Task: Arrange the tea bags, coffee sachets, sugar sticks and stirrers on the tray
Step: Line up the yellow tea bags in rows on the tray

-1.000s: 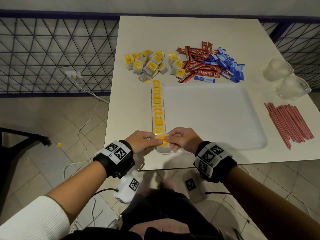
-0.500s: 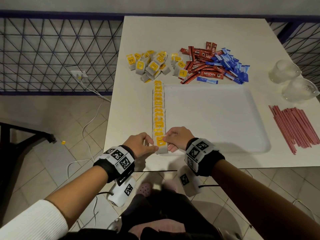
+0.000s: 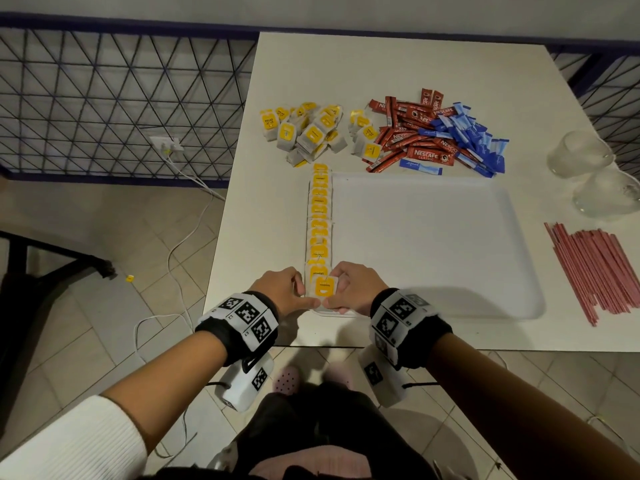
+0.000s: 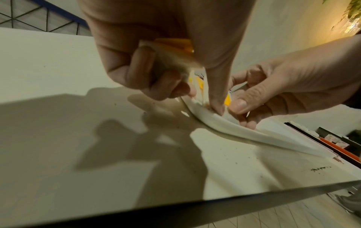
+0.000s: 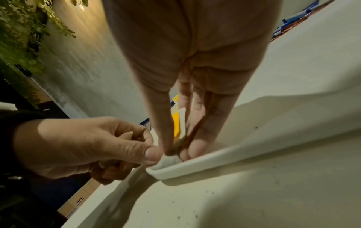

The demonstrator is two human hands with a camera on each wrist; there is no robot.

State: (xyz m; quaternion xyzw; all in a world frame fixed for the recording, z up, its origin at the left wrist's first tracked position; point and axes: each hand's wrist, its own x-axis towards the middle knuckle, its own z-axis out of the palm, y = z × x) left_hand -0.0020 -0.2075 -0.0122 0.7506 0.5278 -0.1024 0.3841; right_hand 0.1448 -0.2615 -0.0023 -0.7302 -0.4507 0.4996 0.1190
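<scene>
Smooth matt tray (image 3: 426,237), likely plastic; paper tea bags (image 3: 320,216).

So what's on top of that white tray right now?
On the tray, only a row of tea bags along its left edge; both hands cover the nearest corner, hiding what lies beneath.

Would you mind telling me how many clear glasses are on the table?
2. Both stand at the table's right edge, beyond the red stirrers: one farther glass, and a nearer glass just in front of it and partly cut off by the frame. No others are visible.
</scene>
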